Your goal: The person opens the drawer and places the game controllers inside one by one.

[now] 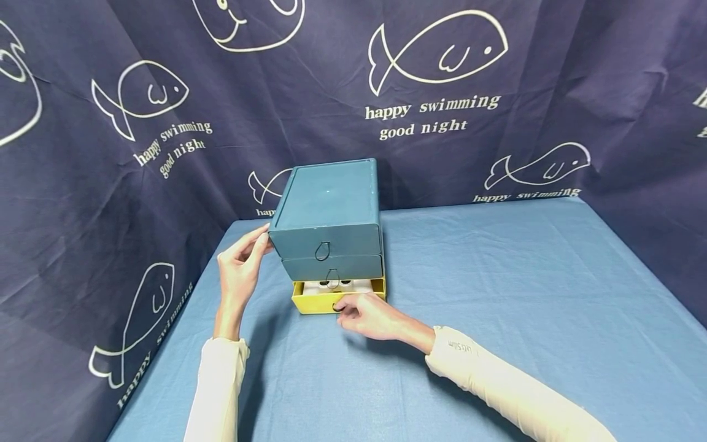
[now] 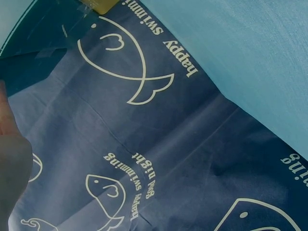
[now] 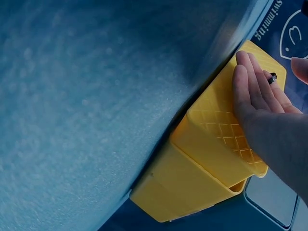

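A small drawer cabinet with a teal body stands near the back of the table, its bottom yellow drawer partly pulled out. White items with dark round spots lie inside that drawer; their kind is unclear. My right hand is at the drawer's front, a finger hooked in its dark pull loop, the other fingers lying along the yellow face. My left hand touches the cabinet's upper left front corner with its fingertips; the left wrist view shows only part of it at the left edge.
Two teal drawers with wire loop pulls sit closed above the yellow one. A blue cloth covers the table. Dark blue fabric printed with white fish hangs behind the cabinet and along the sides.
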{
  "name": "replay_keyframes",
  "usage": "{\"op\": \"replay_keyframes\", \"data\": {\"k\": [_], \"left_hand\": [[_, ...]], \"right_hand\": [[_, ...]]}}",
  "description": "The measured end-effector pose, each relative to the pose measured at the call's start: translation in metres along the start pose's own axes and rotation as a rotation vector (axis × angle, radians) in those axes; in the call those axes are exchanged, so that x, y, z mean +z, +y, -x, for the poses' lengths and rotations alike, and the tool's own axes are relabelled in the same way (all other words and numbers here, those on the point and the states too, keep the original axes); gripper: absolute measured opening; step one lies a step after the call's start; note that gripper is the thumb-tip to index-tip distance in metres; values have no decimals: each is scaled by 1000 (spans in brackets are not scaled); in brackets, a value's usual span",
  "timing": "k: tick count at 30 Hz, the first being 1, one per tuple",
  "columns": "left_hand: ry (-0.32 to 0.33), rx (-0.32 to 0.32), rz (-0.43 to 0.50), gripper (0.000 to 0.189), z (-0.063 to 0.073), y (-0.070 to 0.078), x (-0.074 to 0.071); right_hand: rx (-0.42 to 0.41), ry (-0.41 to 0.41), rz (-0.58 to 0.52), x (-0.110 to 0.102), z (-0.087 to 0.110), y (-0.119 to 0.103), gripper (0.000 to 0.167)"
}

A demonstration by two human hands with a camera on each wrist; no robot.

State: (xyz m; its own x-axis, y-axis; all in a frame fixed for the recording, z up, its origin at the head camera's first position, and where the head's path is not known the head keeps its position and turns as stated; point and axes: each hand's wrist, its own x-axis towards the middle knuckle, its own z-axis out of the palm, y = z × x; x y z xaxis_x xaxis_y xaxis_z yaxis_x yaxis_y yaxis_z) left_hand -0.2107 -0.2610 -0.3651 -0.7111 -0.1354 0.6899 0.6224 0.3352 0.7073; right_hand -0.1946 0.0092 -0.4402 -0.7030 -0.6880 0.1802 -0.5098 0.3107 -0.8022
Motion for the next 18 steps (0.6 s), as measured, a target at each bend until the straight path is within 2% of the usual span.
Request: {"op": "replay_keyframes", "data": {"k": [10,18], "left_hand": [[1,0,8,24,0,1,1],[4,2,3,23,0,2,1]], "right_hand": [[10,-6,-34,-2,-1,2,26],[17,1,-15,-1,-3,2,26]]}}
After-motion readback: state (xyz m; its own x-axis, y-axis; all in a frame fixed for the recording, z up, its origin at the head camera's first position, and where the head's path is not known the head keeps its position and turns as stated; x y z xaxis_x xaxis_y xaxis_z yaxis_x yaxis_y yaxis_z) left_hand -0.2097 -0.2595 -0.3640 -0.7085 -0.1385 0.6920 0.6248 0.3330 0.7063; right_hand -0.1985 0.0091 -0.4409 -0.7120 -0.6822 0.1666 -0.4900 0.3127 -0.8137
